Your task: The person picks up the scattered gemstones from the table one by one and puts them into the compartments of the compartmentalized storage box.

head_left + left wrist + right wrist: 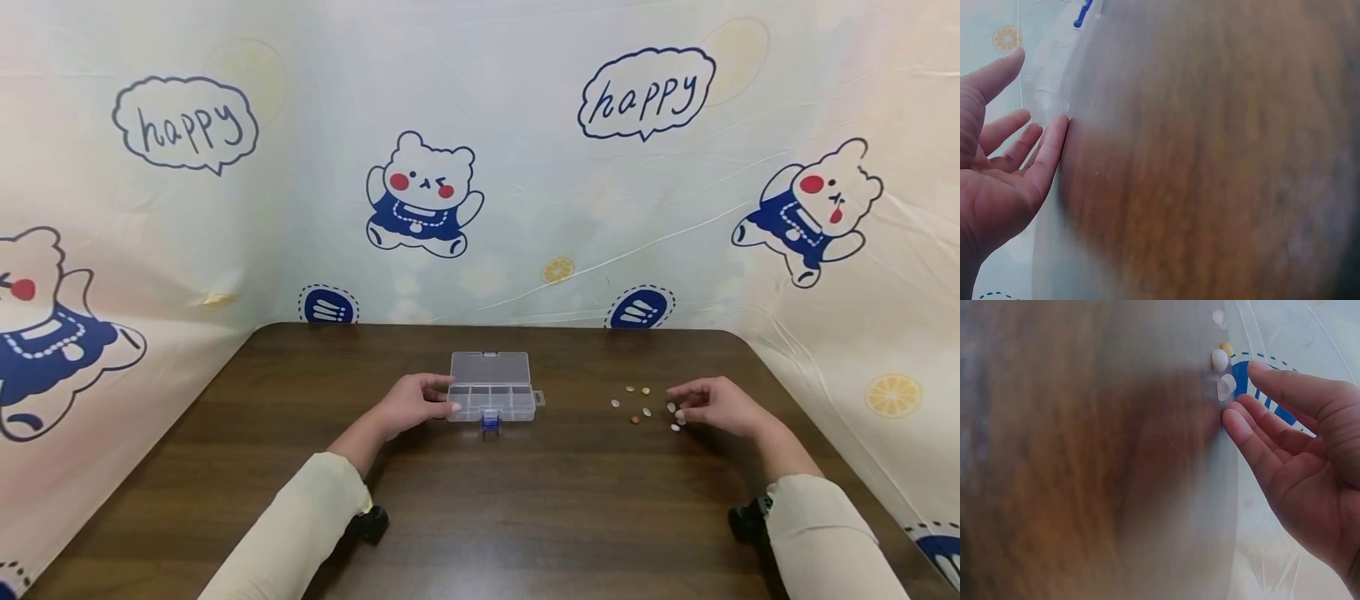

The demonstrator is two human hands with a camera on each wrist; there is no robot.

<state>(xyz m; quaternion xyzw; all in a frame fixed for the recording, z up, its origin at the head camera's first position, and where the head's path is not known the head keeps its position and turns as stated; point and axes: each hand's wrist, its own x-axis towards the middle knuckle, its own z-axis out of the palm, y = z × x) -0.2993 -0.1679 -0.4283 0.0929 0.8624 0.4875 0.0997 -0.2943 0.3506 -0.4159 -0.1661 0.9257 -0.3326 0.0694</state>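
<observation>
A clear plastic compartment box (491,402) sits mid-table with its lid (490,368) raised at the back and a blue clasp (491,423) at the front. My left hand (411,406) holds its left end, thumb by the front wall and fingers toward the hinge. To the right lie several small pebble-like pieces, among them a yellow one (646,391), a brown one (634,420) and a white one (1220,360). My right hand (723,406) is at their right side, thumb and fingers apart. A pale piece (680,415) lies by its thumb tip.
The brown wooden table (487,508) extends around the box. A patterned cloth (525,208) with bears and lettering rises behind and at both sides. Dark wrist cameras (371,525) sit under the sleeves.
</observation>
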